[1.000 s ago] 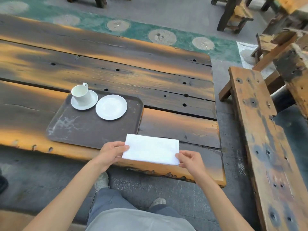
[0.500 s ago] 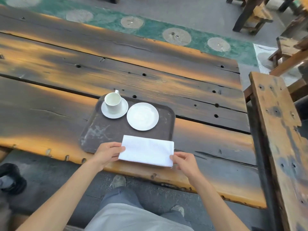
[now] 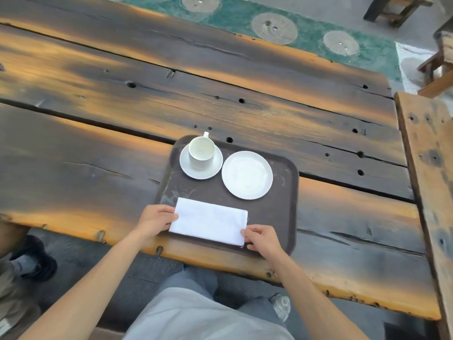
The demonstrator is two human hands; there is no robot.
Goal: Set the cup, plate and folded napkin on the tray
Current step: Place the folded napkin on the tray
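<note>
My left hand (image 3: 155,220) pinches the folded napkin's (image 3: 209,220) left edge, my right hand (image 3: 262,238) its near right corner; both grips are clamped on the cloth, which lies flat on the tray's (image 3: 285,192) near half. Farther back on the tray stand the cup (image 3: 201,153) on its saucer (image 3: 186,165) and, beside it, the empty plate (image 3: 247,174). The tray sits at the worktop's (image 3: 98,153) near edge.
</note>
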